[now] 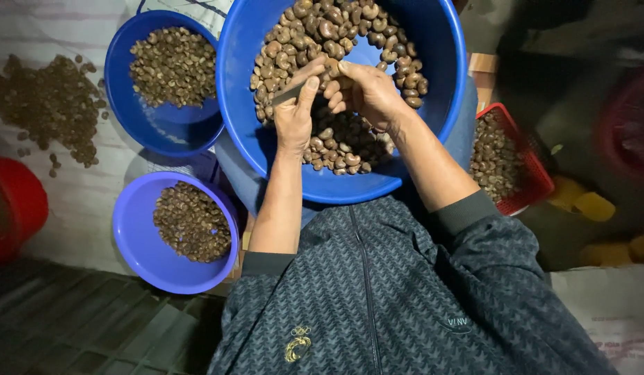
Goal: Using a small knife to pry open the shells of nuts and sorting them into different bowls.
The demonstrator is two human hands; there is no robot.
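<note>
Two hands over big blue basin (pixel 433 90) of nuts. Left hand (pixel 294 114) closed round dark blade (pixel 289 93), blade lying sideways, tip leftward. Right hand (pixel 364 90) pinching nut (pixel 331 69) just right of blade, fingers curled tight, hands touching.

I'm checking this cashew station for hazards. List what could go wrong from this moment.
1. The left hand holds a thin dark blade right beside the fingers of the right hand; a slip could cut them.
2. The large blue basin sits on the lap, heaped with cashew nuts; a shift might tip it.
3. Loose nuts already lie on the floor sheet; more may scatter.
</note>
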